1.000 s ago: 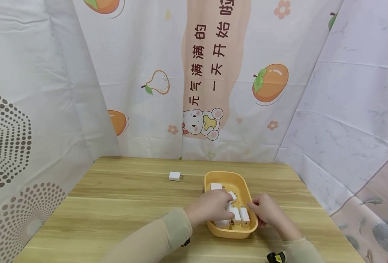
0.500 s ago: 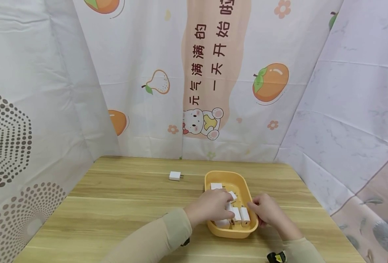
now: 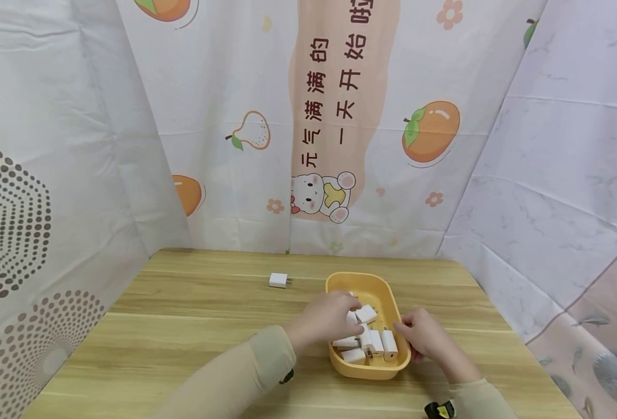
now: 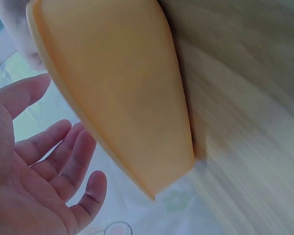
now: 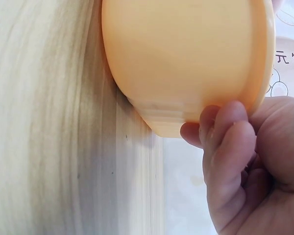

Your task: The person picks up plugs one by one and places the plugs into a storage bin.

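Note:
A yellow plastic box (image 3: 384, 291) stands on the table with several white charger plugs (image 3: 389, 344) lying in it at various angles. Over its left rim reaches my left hand (image 3: 321, 320), above the chargers, partly hiding those on the left side. In the left wrist view the fingers (image 4: 81, 156) are spread and loosely bent, with nothing seen between them and the thumb. My right hand (image 3: 425, 337) pinches the box's right rim; the right wrist view shows its fingers (image 5: 232, 142) against the outer wall, near the rim.
One more white charger plug (image 3: 278, 280) lies on the wooden table (image 3: 198, 308), behind and left of the box. Printed curtains (image 3: 235, 192) hang behind the table and along both sides.
My left hand has moved left and slightly up, uncovering several chargers at the front and middle of the box. My right hand, the box and the charger on the table have stayed put.

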